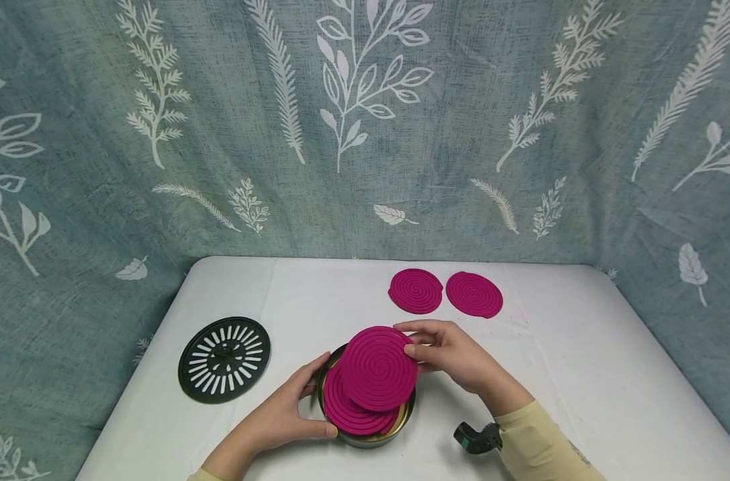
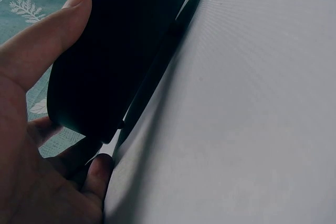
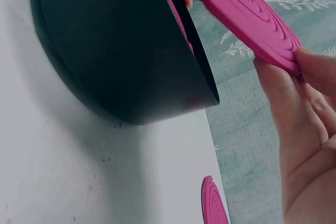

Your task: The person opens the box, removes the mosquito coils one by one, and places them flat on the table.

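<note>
Pinching uppermost magenta coil (image 1: pixel 379 369), right grip (image 1: pixel 448 352); left grip (image 1: pixel 285 412) spread wide, clasping tin (image 3: pixel 121 51).

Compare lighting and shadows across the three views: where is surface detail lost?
Head view: bright, the held coil's grooves clear; left wrist view: dim, the tin nearly featureless black; right wrist view: the tin dark but greenish, a soft shadow beside it on the table.

This is probably a curtained-off workspace, with leaf-print fabric (image 1: pixel 220 133) hung behind a white table (image 1: pixel 593 361).
</note>
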Demonstrator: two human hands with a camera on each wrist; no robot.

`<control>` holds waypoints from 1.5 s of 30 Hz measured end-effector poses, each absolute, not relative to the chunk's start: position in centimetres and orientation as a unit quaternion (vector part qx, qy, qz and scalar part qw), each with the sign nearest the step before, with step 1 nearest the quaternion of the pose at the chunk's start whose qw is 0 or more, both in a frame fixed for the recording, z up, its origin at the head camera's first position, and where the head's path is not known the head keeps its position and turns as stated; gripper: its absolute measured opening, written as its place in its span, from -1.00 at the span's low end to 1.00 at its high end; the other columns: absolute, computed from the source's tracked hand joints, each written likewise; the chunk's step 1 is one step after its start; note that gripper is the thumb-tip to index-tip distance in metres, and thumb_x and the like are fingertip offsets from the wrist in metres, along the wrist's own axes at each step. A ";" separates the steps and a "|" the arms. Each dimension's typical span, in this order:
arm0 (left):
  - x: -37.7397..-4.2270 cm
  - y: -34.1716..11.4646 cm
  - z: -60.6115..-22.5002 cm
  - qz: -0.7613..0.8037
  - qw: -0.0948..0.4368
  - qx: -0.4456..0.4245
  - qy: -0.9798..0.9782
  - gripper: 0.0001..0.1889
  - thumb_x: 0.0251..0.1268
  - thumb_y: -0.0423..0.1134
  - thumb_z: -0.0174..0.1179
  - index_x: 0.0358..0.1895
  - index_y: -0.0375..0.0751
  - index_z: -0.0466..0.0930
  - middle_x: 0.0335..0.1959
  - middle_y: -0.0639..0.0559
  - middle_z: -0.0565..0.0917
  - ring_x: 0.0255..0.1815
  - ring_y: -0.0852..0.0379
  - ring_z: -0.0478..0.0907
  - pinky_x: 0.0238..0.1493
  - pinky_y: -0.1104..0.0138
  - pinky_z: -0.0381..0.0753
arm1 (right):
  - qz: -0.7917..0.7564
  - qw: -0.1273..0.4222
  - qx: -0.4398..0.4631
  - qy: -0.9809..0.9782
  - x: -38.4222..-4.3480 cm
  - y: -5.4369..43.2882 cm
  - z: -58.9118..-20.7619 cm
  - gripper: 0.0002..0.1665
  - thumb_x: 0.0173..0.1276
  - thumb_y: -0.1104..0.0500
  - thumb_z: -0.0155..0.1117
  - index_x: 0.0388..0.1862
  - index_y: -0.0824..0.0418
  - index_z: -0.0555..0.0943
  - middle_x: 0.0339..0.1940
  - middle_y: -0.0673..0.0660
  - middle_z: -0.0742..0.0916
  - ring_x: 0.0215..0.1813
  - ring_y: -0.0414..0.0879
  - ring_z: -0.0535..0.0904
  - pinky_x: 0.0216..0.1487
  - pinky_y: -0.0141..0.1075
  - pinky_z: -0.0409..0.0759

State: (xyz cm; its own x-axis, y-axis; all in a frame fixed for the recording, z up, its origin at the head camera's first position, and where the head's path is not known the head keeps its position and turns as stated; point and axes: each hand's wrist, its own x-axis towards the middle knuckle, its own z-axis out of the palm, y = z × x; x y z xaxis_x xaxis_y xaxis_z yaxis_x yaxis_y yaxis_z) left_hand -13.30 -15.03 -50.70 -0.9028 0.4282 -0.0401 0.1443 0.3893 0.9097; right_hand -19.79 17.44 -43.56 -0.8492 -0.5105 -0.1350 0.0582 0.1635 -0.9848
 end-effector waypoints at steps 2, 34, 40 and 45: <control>-13.3 -15.0 -50.7 0.524 0.137 0.172 0.823 0.21 -0.23 0.18 0.59 0.58 0.22 0.05 0.51 0.21 0.18 0.41 0.14 0.27 0.39 0.15 0.36 | -0.639 0.218 -0.142 0.724 -19.9 17.9 -43.8 -0.46 0.38 0.27 0.31 0.33 0.28 0.50 -0.04 0.26 0.73 -0.12 -0.01 0.70 -0.12 -0.08 0.74; -13.3 -15.0 -50.9 0.525 0.144 0.162 0.823 0.22 -0.25 0.20 0.59 0.58 0.25 0.03 0.50 0.13 0.20 0.35 0.05 0.35 0.39 0.03 0.34 | -0.760 0.105 -0.038 0.640 -21.4 25.5 -45.9 -0.30 0.45 0.26 0.24 0.50 0.27 0.24 -0.15 0.09 0.71 -0.28 -0.19 0.68 -0.20 -0.31 0.73; -13.3 -15.1 -50.7 0.524 0.146 0.160 0.823 0.22 -0.25 0.20 0.59 0.58 0.24 0.04 0.51 0.11 0.20 0.36 0.03 0.34 0.39 0.01 0.34 | -0.770 0.098 -0.033 0.629 -21.8 27.1 -46.1 -0.29 0.47 0.28 0.21 0.51 0.31 0.19 -0.11 0.12 0.72 -0.19 -0.13 0.72 -0.12 -0.23 0.71; -13.3 -15.1 -50.8 0.524 0.147 0.160 0.824 0.22 -0.24 0.20 0.59 0.58 0.24 0.03 0.51 0.11 0.20 0.36 0.02 0.34 0.38 0.00 0.34 | -0.786 0.090 -0.020 0.611 -22.1 28.5 -46.3 -0.30 0.48 0.30 0.18 0.52 0.29 0.17 -0.17 0.10 0.69 -0.16 -0.13 0.72 -0.12 -0.26 0.71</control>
State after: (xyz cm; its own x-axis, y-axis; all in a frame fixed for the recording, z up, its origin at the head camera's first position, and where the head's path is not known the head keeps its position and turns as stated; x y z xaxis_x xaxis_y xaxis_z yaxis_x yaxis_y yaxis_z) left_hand -13.34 -15.14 -50.77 -0.9055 0.4176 -0.0752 0.1090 0.4002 0.9099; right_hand -22.06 28.47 -46.25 -0.9830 -0.1660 -0.0781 0.1165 -0.2362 -0.9647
